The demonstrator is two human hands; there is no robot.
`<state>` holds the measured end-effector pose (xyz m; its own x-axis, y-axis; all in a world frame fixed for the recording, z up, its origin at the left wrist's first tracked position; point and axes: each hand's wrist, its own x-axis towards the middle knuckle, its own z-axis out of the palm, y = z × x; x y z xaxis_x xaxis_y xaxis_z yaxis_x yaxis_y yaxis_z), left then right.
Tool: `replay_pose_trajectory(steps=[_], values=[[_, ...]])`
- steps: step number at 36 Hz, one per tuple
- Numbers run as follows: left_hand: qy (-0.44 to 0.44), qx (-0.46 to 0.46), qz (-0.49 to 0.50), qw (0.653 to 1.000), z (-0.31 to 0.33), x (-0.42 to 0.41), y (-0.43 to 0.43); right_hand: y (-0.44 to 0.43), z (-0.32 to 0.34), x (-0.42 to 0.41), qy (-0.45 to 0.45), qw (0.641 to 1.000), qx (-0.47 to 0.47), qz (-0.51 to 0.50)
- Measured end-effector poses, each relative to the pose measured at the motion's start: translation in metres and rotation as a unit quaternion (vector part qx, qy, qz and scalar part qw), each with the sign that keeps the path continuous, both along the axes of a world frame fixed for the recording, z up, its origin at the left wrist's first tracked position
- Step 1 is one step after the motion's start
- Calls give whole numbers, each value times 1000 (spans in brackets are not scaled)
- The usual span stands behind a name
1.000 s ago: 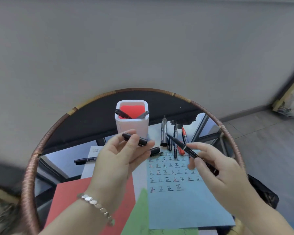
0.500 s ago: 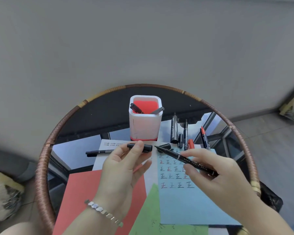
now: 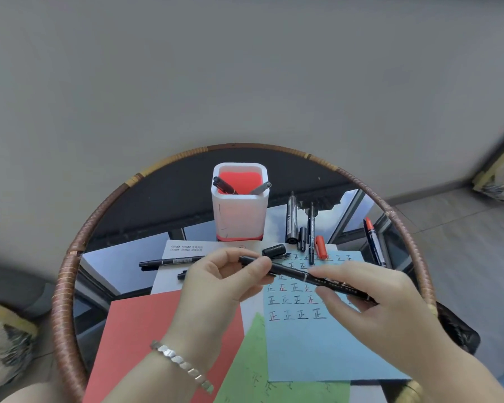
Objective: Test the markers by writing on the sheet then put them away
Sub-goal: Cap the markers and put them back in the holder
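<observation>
While the left hand (image 3: 216,286) pinches the cap end of the black marker (image 3: 293,272), held just above the blue sheet (image 3: 317,350), the right hand (image 3: 376,312) grips its barrel. Pushing both straight together, kept in line, should seat the cap fully.

marker (image 3: 292,271) in left hand (image 3: 216,286), right hand (image 3: 373,303)

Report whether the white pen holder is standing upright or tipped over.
Upright. The white pen holder stands on its red base, opening facing up, with a black marker and a grey marker leaning inside.
</observation>
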<state>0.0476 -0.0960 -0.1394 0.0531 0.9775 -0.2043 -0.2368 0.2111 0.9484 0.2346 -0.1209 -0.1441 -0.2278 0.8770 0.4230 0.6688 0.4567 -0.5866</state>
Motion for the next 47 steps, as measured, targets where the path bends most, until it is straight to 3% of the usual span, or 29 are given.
replay_pose_trajectory(steps=[5,10,15,19,21,24,27,29,31,34,36,40,44,47], values=[[2,-18,-68,997,4,3,-1,3,0,2,-23,998,50,21],[7,65,-52,996,10,10,-2,3,1,1,47,995,86,23],[13,150,-42,988,16,17,-2,2,9,0,165,986,1,15],[-1,153,-34,988,11,25,-2,2,4,0,320,938,-133,18],[-7,106,-17,994,2,32,0,2,2,2,294,941,-169,-4],[-46,12,10,999,-12,43,-1,7,-8,18,131,975,-172,-50],[-47,1,50,998,-17,46,-1,20,-20,47,32,973,-118,-197],[-35,29,69,997,-16,44,1,28,-28,67,-44,948,-84,-305],[-8,65,78,995,-13,41,1,36,-35,81,-119,911,-131,-373],[13,105,88,990,-11,36,-3,44,-40,84,-211,871,-210,-390],[20,129,94,987,-8,32,-6,47,-42,79,-218,872,-210,-386],[48,223,142,963,3,24,-10,50,-48,68,-149,897,-201,-365],[105,376,259,884,26,7,3,49,-44,55,-74,928,-184,-317],[169,417,304,840,35,-1,25,43,-33,44,-11,947,-171,-271]])
